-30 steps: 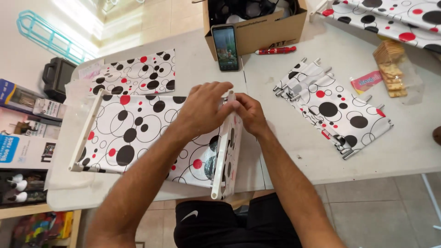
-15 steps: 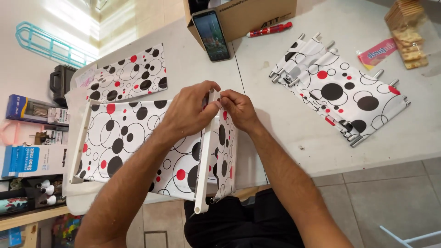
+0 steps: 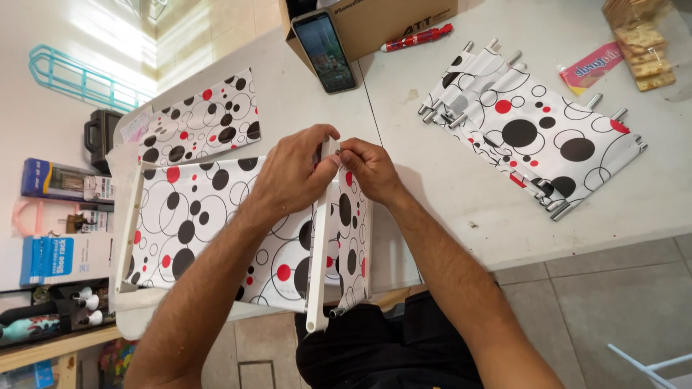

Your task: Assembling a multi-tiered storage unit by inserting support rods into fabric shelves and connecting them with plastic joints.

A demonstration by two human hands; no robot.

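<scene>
Pinching the far end of the white plastic side rail [image 3: 322,238] with left hand [image 3: 292,176] and right hand [image 3: 371,169], fingers narrow; lying over the spotted fabric shelf [image 3: 194,223] on the table [image 3: 447,209]; keeping rail square, pressing evenly.

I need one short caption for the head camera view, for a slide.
Both hands, left hand and right hand, pinch the top of a white plastic bar beside spotted fabric panel on a white table.
</scene>
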